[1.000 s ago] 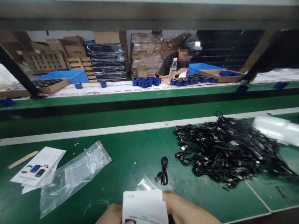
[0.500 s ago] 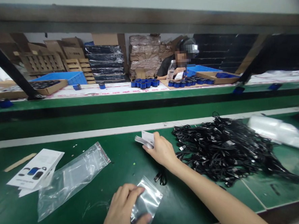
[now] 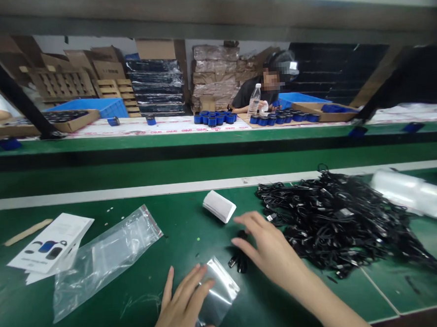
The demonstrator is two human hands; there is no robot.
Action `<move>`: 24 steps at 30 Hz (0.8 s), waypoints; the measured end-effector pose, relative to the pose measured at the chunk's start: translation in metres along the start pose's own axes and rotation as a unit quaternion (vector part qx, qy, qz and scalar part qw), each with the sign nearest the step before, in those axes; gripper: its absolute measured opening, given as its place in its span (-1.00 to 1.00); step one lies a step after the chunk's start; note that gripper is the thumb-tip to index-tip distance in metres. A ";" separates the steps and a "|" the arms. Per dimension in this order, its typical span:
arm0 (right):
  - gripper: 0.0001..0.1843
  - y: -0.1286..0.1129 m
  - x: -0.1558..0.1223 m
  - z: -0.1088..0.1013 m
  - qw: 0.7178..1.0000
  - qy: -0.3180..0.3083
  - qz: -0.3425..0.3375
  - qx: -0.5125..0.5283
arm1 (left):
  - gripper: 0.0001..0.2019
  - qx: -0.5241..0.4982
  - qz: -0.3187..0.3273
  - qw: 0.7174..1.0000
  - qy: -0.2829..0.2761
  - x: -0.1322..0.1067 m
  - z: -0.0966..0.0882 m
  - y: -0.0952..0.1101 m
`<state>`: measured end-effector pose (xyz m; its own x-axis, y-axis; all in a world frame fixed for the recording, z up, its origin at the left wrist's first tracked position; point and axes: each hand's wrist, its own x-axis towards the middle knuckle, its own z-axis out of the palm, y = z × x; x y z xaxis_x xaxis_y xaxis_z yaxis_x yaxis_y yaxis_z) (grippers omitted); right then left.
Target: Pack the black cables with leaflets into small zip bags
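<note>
My left hand [image 3: 185, 306] rests with spread fingers on a small clear plastic bag [image 3: 222, 295] at the front of the green table. To its right, my right hand [image 3: 273, 251] hovers with thumb and fingers apart, holding nothing. Under its fingertips is a short black USB cable [image 3: 241, 262], partly hidden by the hand. Just beyond the fingertips lies a folded stack of white paper slips [image 3: 219, 206]. A large heap of black cables [image 3: 329, 226] spreads out to the right of that hand.
On the left lie a long clear zip bag [image 3: 109, 259], printed leaflets [image 3: 55, 242] and a thin wooden stick [image 3: 28, 232]. A roll of clear plastic bags [image 3: 416, 196] sits at far right. Across the raised shelf, a co-worker [image 3: 249, 95] sits behind blue round parts [image 3: 215, 118] and a bottle [image 3: 254, 99].
My right hand has let go of the folded paper slips and moved back toward the black cable, fingers apart. The left hand's fingers have flattened and spread on the small bag.
</note>
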<state>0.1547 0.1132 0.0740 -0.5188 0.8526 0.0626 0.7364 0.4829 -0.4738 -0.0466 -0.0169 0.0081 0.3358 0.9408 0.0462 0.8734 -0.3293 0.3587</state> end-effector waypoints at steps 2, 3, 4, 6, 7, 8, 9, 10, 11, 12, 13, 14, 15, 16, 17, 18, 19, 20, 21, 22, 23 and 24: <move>-0.87 -0.006 -0.020 0.007 0.998 -0.031 -0.021 0.047 | -0.43 -0.031 -0.086 0.996 0.020 0.000 -0.007 0.002; -0.90 -0.009 -0.029 0.013 0.997 -0.045 -0.023 0.058 | -0.40 -0.054 -0.130 0.990 0.027 0.001 -0.010 0.004; -0.90 -0.011 -0.035 0.020 0.997 -0.054 -0.027 0.057 | -0.38 -0.082 -0.170 0.982 0.026 0.002 -0.013 0.007; -0.79 -0.013 -0.042 0.033 0.997 -0.057 -0.048 0.037 | -0.32 -0.136 -0.236 0.962 0.010 0.005 -0.019 0.011; -0.71 -0.012 -0.042 0.038 0.997 -0.052 -0.060 0.022 | -0.30 -0.152 -0.263 0.953 0.003 0.007 -0.022 0.011; -0.67 -0.012 -0.040 0.041 0.997 -0.046 -0.067 0.005 | -0.28 -0.159 -0.282 0.946 0.000 0.008 -0.023 0.011; -0.66 -0.010 -0.038 0.042 0.997 -0.038 -0.064 -0.015 | -0.29 -0.157 -0.291 0.944 0.000 0.009 -0.025 0.010; -0.66 -0.010 -0.036 0.042 0.998 -0.028 -0.052 -0.036 | -0.34 -0.150 -0.289 0.945 0.003 0.010 -0.025 0.009; -0.68 -0.010 -0.035 0.040 0.998 -0.016 -0.037 -0.052 | -0.46 -0.140 -0.280 0.950 0.009 0.010 -0.025 0.007; -0.71 -0.011 -0.034 0.038 0.998 -0.008 -0.024 -0.055 | -0.63 -0.132 -0.274 0.952 0.021 0.010 -0.025 0.006; -0.75 -0.013 -0.035 0.036 0.999 -0.007 -0.015 -0.038 | -0.80 -0.132 -0.278 0.951 0.041 0.011 -0.026 0.006; -0.79 -0.016 -0.037 0.035 1.000 -0.013 -0.010 -0.001 | -0.85 -0.148 -0.292 0.942 0.072 0.012 -0.026 0.007; -0.81 -0.020 -0.039 0.035 0.998 -0.029 -0.005 0.053 | -0.80 -0.183 -0.315 0.925 0.109 0.013 -0.027 0.009; -0.80 -0.024 -0.043 0.038 0.991 -0.051 0.000 0.120 | -0.76 -0.235 -0.342 0.898 0.148 0.015 -0.028 0.012; -0.74 -0.028 -0.046 0.042 0.978 -0.076 0.007 0.194 | -0.74 -0.299 -0.367 0.862 0.183 0.016 -0.029 0.016; -0.66 -0.033 -0.049 0.048 0.959 -0.096 0.016 0.267 | -0.71 -0.363 -0.381 0.824 0.210 0.017 -0.030 0.020; -0.59 -0.037 -0.051 0.055 0.935 -0.107 0.024 0.338 | -0.68 -0.415 -0.387 0.790 0.231 0.019 -0.029 0.025; -0.56 -0.040 -0.052 0.062 0.908 -0.113 0.031 0.403 | -0.66 -0.450 -0.390 0.765 0.245 0.019 -0.028 0.028; -0.60 -0.043 -0.053 0.068 0.881 -0.112 0.038 0.458 | -0.64 -0.471 -0.389 0.750 0.254 0.020 -0.026 0.030; -0.69 -0.045 -0.053 0.073 0.860 -0.106 0.044 0.496 | -0.64 -0.479 -0.386 0.744 0.259 0.021 -0.023 0.031; -0.76 -0.047 -0.053 0.075 0.850 -0.098 0.051 0.515 | -0.65 -0.480 -0.385 0.743 0.263 0.021 -0.019 0.031; -0.77 -0.048 -0.052 0.075 0.850 -0.088 0.056 0.516 | -0.67 -0.476 -0.381 0.744 0.273 0.021 -0.015 0.028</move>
<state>0.1136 0.0309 0.0274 -0.5944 0.7947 -0.1229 0.0597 -0.1087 -0.9923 -0.0205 -0.0055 0.0336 -0.5493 0.8030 -0.2314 0.0027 0.2786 0.9604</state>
